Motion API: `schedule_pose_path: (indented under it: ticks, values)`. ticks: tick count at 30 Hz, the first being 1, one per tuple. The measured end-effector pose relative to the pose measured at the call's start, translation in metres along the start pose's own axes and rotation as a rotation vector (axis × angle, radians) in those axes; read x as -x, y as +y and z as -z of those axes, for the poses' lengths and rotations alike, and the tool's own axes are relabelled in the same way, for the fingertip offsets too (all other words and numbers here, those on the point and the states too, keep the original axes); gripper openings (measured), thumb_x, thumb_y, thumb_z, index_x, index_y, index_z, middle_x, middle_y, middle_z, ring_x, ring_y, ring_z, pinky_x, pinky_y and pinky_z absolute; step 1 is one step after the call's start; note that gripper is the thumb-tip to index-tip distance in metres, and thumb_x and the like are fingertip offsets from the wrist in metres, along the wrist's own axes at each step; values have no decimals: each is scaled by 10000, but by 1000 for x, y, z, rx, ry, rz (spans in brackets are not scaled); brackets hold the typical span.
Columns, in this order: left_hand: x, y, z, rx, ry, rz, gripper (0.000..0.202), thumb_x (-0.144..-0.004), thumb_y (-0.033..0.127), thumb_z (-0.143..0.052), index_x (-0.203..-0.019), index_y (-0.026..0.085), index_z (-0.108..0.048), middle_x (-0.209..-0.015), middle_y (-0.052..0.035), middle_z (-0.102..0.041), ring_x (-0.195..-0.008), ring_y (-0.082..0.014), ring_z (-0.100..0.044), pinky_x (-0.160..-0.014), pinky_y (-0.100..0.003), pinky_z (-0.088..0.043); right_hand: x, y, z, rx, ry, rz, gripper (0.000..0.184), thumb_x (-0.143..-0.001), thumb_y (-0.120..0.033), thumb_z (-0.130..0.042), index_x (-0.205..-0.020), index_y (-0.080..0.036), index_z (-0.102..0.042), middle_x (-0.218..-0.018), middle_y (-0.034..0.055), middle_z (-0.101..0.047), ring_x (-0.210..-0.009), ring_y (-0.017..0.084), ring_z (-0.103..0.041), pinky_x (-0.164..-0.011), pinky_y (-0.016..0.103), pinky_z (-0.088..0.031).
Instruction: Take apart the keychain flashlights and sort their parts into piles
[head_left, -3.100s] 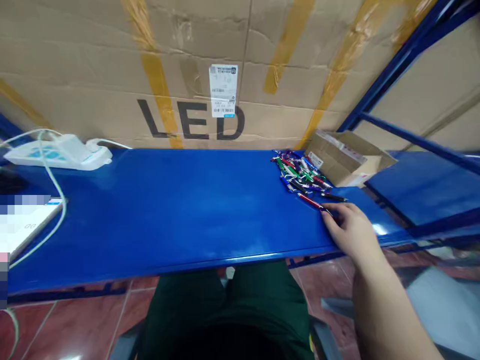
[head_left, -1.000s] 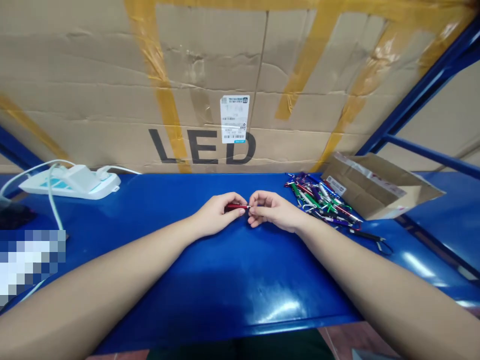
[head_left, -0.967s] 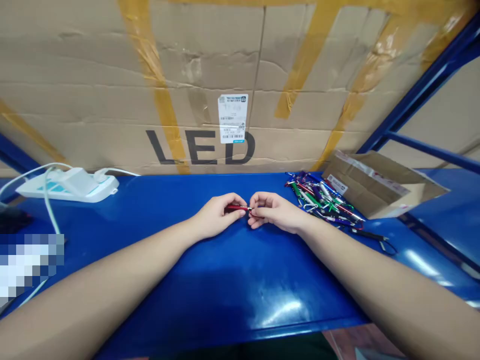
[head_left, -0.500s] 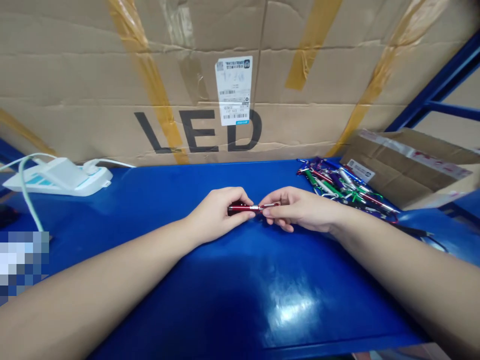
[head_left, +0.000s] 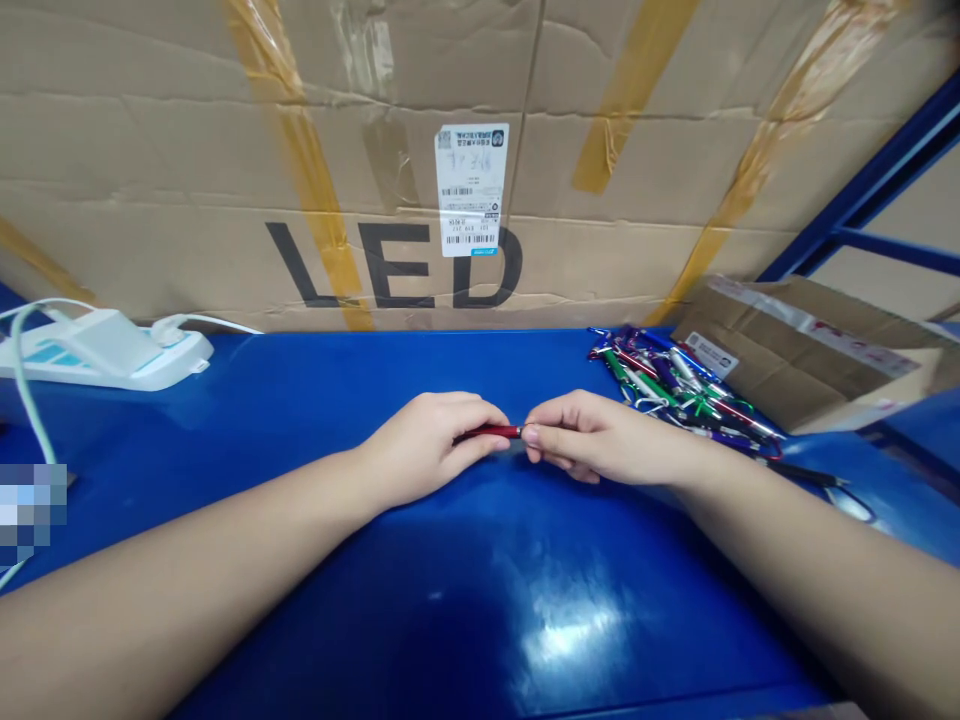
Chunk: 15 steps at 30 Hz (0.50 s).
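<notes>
A slim red metal pen [head_left: 487,432] is held level between the two hands, over a blue-painted metal tabletop [head_left: 315,395]. Its left end is hidden within the left hand [head_left: 431,450], which is partly closed, with the fingers curled around the barrel. Its dark right tip is pinched by the right hand [head_left: 600,437], which is nearly closed, with the fingertips [head_left: 534,435] pressed at the very end of the pen. The hands are almost touching, and only a short red length of barrel is seen between them. Just beyond the right hand, a heap of multicoloured metal pens with clips [head_left: 675,395] is piled on the tabletop beside an opened brown cardboard box [head_left: 787,350]. A white power strip [head_left: 105,350] with a plugged-in cord is placed well to the left, against a taped cardboard carton printed "LED" [head_left: 187,130].
</notes>
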<state>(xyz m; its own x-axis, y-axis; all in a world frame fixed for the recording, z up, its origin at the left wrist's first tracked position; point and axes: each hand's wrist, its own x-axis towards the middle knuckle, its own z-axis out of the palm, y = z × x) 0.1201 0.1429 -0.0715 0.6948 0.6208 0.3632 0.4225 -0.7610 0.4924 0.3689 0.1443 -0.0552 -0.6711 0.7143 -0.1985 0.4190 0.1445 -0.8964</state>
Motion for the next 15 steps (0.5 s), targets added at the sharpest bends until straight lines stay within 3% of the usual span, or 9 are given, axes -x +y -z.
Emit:
schedule_pose_path:
  ticks: [5,10,13,15]
  values:
    - [-2,-3,1,25,-111,-26,222,-1065,308,-556,-1101,207,-749,-976,-47,-777,-874,-174,-733,-842,-278,-556,0,2,6,445,17,279,382,-1055,-412,-520,-772,-180,-633,-661,-12,-562,-591,113,-465,-577,250,-353]
    - [-1,-5,-1,53,-105,-9,342,-1098,318,-447,-965,187,-735,-935,-44,-782,-863,-177,-730,-818,-278,-531,-1,1,-3,674,103,431,345,-1085,-350,-492,-873,-171,-696,-768,44,-669,-690,151,-585,-681,275,-420]
    - [-1,-5,-2,0,-80,52,323,-1094,342,-444,-985,197,-711,-970,-39,-783,-891,-191,-729,-815,-298,-524,4,-4,-1,740,173,410,283,-1064,-348,-536,-961,-174,-733,-903,87,-723,-791,187,-647,-744,305,-474]
    - [-1,-4,-3,-42,-95,80,294,-1093,343,-446,-1054,207,-705,-1049,-43,-784,-962,-205,-730,-846,-316,-526,15,-7,10,708,177,273,237,-974,-395,-687,-1079,-192,-751,-995,94,-751,-831,210,-684,-759,325,-517]
